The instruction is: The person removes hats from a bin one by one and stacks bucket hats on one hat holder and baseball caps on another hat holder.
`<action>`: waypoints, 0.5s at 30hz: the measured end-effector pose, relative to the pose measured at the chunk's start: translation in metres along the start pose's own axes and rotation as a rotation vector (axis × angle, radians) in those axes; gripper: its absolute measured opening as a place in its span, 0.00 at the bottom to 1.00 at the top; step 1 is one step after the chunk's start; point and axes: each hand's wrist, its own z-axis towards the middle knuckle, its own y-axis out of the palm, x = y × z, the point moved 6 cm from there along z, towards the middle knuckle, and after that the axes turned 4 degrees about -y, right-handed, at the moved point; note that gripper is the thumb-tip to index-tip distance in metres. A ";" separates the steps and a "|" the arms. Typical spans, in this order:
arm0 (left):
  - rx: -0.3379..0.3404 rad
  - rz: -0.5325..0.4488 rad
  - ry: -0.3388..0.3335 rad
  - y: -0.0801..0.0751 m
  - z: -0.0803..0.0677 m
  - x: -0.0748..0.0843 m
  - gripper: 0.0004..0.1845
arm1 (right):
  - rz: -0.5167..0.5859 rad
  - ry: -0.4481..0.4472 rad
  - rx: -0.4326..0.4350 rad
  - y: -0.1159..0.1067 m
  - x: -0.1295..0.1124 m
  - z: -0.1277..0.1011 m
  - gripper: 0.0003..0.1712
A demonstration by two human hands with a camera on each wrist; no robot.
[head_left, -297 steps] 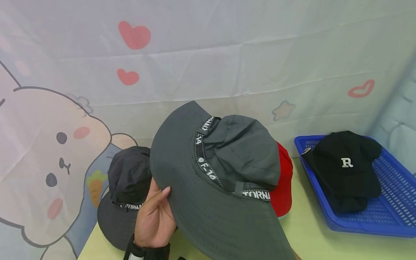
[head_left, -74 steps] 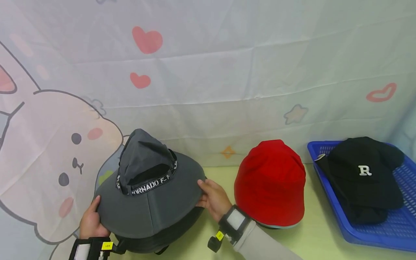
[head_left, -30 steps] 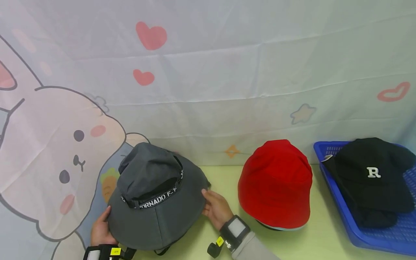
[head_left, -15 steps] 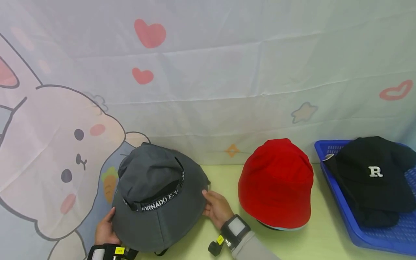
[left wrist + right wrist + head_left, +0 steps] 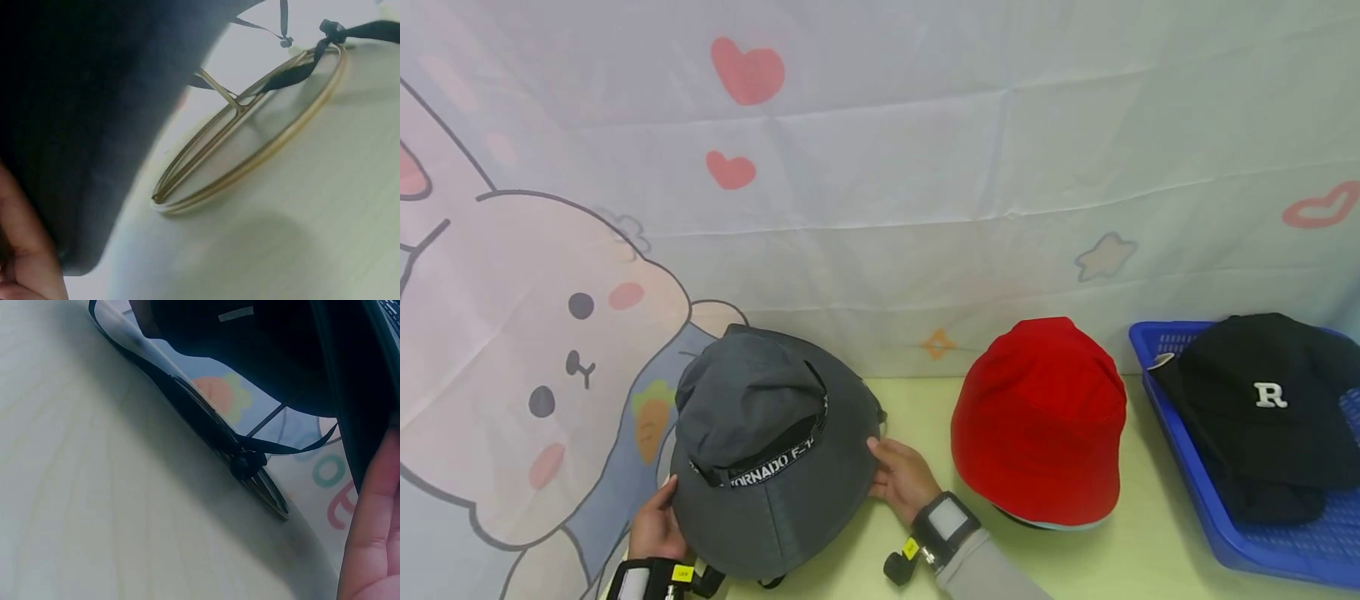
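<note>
A wide-brimmed grey sun hat with a "TORNADO F-14" band sits crown up at the left of the table. My left hand holds its brim at the left edge, thumb on top. At the right edge, my right hand pinches the brim, its fingers partly hidden underneath. Below the hats, the left wrist view shows a gold ring-shaped stand base on the table. A black chin strap hangs down by the base in the right wrist view. The darker hat beneath is almost wholly covered.
Right of the sun hat stands a red hat with a pale lower edge. A blue plastic basket at the far right holds black caps, the top one marked "R". A printed cloth hangs behind the pale yellow table.
Earlier my left hand held the sun hat up before the red hat. Since then it has come down over the dark hat at left; lately the brim and left hand shift slightly right.
</note>
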 end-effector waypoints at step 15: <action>-0.207 -0.032 0.009 -0.003 0.003 -0.003 0.21 | 0.060 -0.021 -0.058 0.003 0.002 -0.006 0.08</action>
